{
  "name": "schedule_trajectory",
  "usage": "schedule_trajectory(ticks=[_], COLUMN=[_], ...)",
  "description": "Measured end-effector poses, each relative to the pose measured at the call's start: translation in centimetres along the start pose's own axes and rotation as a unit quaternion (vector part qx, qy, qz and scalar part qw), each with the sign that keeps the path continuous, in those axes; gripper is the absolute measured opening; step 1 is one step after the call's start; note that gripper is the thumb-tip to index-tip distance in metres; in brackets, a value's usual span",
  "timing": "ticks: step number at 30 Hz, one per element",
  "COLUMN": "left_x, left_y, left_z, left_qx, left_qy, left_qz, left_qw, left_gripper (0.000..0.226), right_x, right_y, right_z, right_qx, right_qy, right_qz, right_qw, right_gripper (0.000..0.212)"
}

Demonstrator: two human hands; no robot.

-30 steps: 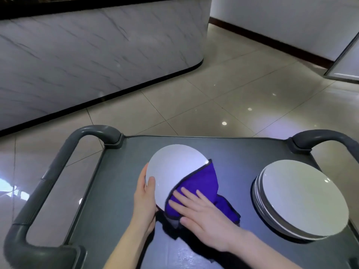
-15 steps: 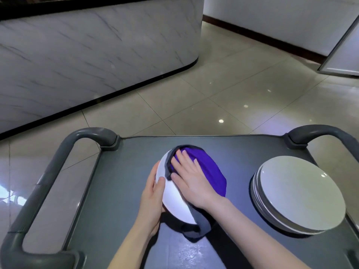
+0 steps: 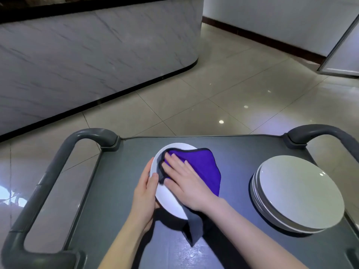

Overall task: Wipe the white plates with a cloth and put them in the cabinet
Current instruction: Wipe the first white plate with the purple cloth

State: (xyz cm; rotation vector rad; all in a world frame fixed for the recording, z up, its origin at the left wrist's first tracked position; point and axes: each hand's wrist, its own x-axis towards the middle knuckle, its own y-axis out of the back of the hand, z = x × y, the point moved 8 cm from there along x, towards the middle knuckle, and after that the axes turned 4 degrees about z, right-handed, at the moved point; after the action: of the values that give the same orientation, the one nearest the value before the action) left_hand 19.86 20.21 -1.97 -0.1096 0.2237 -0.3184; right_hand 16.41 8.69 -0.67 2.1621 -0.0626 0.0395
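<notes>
Head view, biggest thing first: what carries it all?
— The grey cart (image 3: 116,191), with a flat matte top and thick rounded handles. At its right side sits the stack of plates (image 3: 299,193), round, glossy, probably ceramic. They are not yet wiped, I think.
— And the plate in work?
— The white plate (image 3: 169,202) is at the middle of the cart and looks tilted, its left rim held up by the left hand (image 3: 144,195), with the thumb (image 3: 154,177) over the edge. The other fingers I cannot see.
— The cloth?
— The purple cloth (image 3: 200,164) is soft, with a dark hem. It covers the far half of the plate, and one grey corner hangs over the near rim.
— How to wipe well?
— The right hand (image 3: 186,183) lies flat on the cloth, its fingers (image 3: 175,159) straight and a little spread. I would press with the whole palm, go in circles to the rim, and turn the plate with the left hand. A glazed plate is slippery, so the grip must be firm. The cabinet is not in view.
</notes>
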Motion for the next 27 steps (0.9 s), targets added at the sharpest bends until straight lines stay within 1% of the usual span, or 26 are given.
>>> schedule_trajectory(ticks=[3, 6, 9, 12, 14, 19, 21, 23, 25, 27], left_x=[-0.5, -0.7, -0.2, 0.3, 0.1, 0.4, 0.2, -0.4, -1.1, -1.2], left_y=[0.5, 1.8, 2.7, 2.3, 1.5, 1.0, 0.6, -0.2, -0.4, -0.1], left_z=[0.0, 0.1, 0.1, -0.2, -0.5, -0.7, -0.4, -0.3, -0.5, -0.7], left_qx=[-0.036, -0.045, -0.045, -0.027, -0.011, -0.062, -0.069, -0.068, -0.063, -0.061], left_qy=[0.02, 0.018, 0.017, 0.007, 0.008, 0.029, 0.028, 0.027, 0.037, 0.043], left_qz=[0.019, 0.066, 0.077, 0.064, 0.053, 0.028, 0.006, -0.019, -0.015, 0.002], left_qw=[0.999, 0.997, 0.996, 0.998, 0.998, 0.997, 0.997, 0.997, 0.997, 0.997], left_gripper=[0.044, 0.044, 0.043, 0.043, 0.043, 0.043, 0.044, 0.045, 0.045, 0.045], right_x=[0.8, -1.1, -4.8, -6.9, -5.9, -2.8, -2.0, -0.8, -0.3, -0.8], right_y=[0.9, 1.0, -0.6, -2.8, -3.0, -2.1, -1.9, -0.8, 0.5, 1.4], right_z=[2.8, 5.1, 4.5, 0.4, -1.7, -2.1, -1.4, 0.3, 2.6, 4.1], right_qx=[-0.004, -0.069, -0.085, -0.036, -0.009, -0.04, -0.036, -0.02, -0.013, -0.03], right_qy=[-0.063, -0.074, -0.02, 0.056, 0.074, 0.074, 0.053, -0.003, -0.065, -0.097], right_qz=[0.034, 0.007, -0.054, -0.086, -0.079, -0.045, -0.024, 0.007, 0.024, 0.027], right_qw=[0.997, 0.995, 0.995, 0.994, 0.994, 0.995, 0.998, 1.0, 0.997, 0.994], right_gripper=[0.053, 0.053, 0.052, 0.051, 0.051, 0.048, 0.05, 0.051, 0.051, 0.051])
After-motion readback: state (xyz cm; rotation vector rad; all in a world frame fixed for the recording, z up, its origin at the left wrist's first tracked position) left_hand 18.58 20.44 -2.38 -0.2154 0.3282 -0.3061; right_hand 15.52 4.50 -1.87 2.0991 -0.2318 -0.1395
